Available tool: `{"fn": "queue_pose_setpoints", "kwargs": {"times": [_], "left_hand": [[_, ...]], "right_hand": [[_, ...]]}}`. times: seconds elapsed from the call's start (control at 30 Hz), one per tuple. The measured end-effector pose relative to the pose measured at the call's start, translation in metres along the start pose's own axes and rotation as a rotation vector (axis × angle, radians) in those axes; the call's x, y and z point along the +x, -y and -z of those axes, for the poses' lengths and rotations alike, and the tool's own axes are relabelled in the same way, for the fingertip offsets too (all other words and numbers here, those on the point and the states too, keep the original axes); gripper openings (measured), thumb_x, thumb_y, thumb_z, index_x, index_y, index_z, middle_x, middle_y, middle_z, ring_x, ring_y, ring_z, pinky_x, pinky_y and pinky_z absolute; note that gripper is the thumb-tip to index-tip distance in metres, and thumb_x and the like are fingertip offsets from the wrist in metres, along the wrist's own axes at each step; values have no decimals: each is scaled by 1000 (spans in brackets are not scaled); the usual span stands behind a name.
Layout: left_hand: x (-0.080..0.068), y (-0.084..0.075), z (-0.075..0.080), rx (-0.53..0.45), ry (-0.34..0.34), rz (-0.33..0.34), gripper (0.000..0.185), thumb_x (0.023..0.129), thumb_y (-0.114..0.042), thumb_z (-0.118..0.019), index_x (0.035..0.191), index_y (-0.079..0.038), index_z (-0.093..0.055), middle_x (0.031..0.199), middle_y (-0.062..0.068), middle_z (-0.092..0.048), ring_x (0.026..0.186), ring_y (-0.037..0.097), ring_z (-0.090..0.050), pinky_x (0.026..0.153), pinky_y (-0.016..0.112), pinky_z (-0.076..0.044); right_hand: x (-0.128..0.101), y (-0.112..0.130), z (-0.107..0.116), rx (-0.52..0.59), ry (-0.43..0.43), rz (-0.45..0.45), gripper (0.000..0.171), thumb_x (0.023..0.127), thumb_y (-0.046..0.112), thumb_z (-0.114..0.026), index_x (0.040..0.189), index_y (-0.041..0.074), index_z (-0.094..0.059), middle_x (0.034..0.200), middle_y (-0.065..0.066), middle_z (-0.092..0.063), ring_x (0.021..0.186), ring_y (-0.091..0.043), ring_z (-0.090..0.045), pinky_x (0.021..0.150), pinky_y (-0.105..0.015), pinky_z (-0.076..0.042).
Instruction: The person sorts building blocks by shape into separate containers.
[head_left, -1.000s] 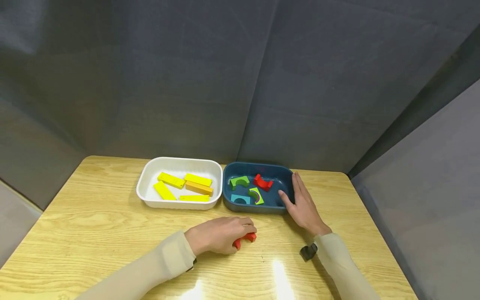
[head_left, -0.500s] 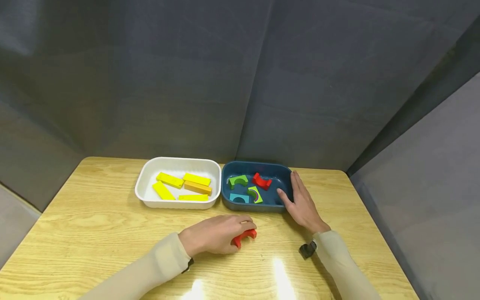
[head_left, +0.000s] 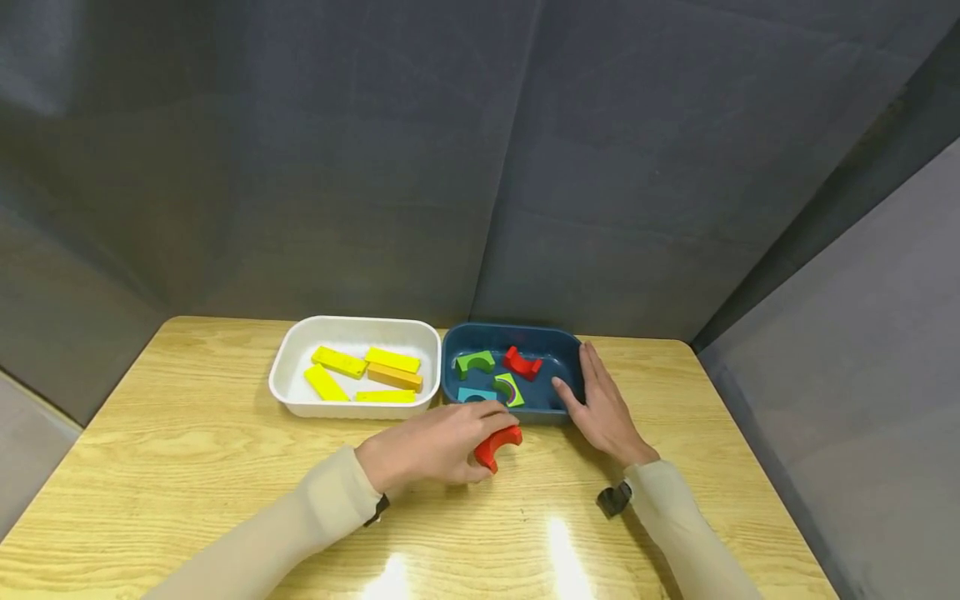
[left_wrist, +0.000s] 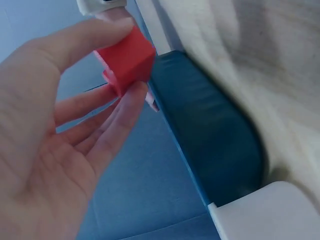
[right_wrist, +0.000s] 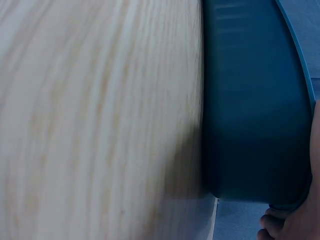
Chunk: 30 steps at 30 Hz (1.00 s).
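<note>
My left hand (head_left: 442, 446) pinches a red arch block (head_left: 497, 447) between thumb and fingers, just in front of the dark blue bin (head_left: 543, 417). In the left wrist view the red block's square end shows between thumb and fingertips, beside the bin's outer wall (left_wrist: 210, 135). My right hand (head_left: 606, 412) rests against the bin's right end, fingers straight along its outer side and thumb over the inside. Inside the bin lie a green arch block (head_left: 476, 361), another red arch block (head_left: 522, 364), a lime arch block (head_left: 513, 388) and a light-blue arch block (head_left: 471, 393), partly hidden by my left hand.
A white bin (head_left: 300, 404) stands directly left of the blue one, holding several yellow bar blocks (head_left: 339, 361) and an orange bar block (head_left: 395, 377). Both bins sit near the back edge of the wooden table (head_left: 187, 433), before a dark grey curtain (head_left: 360, 167).
My left hand has lifted the red arch block from the table and carried it up toward the blue bin's front wall. My right hand stays at the bin.
</note>
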<state>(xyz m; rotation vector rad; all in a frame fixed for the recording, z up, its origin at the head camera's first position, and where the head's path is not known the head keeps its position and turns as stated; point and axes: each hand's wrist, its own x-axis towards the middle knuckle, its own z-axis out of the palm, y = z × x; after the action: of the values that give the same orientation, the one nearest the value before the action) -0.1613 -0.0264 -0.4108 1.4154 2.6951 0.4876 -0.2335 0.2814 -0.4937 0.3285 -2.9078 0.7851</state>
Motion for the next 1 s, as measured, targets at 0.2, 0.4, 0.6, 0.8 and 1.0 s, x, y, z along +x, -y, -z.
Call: {"fn": "queue_pose_setpoints", "kwargs": {"times": [0.2,0.4,0.6,0.8,1.0], "left_hand": [[6,2,11,50,-73,-10,63,92,-37,-85,144,-9,-64,138,6,-64,112,19,-67,95,28,-60],[14,10,22,54,-90,2,65,93,-37,-85,146,-8,-63,141,9,-63,119,23,-65,98,32,-60],[23,19,32,23,-87,0,67,92,-30,-87,149,-6,-61,143,11,-60,117,24,-66,97,32,-61],[34,30,39,-17,-73,13,67,92,-20,-85,151,-7,-58,147,10,-57,113,22,-66,94,30,-61],[43,39,43,7,-31,64,71,92,-20,-84,155,-10,-55,152,7,-54,120,23,-62,99,33,-59]], "right_hand": [[0,-1,-2,7,-13,13,92,110,60,-46,171,1,-12,180,-16,-6,163,-44,-17,130,-64,-19],[0,-2,-2,0,-10,12,92,110,61,-46,172,2,-11,180,-16,-5,163,-46,-17,129,-66,-19],[1,-1,-2,0,-7,10,92,110,60,-46,171,1,-11,180,-18,-6,163,-45,-16,129,-66,-18],[1,-1,-2,3,-11,13,93,110,61,-46,171,0,-11,180,-18,-5,163,-46,-16,129,-66,-19],[1,-2,-2,0,-11,14,93,110,61,-46,171,0,-12,180,-18,-5,163,-45,-16,129,-66,-19]]}}
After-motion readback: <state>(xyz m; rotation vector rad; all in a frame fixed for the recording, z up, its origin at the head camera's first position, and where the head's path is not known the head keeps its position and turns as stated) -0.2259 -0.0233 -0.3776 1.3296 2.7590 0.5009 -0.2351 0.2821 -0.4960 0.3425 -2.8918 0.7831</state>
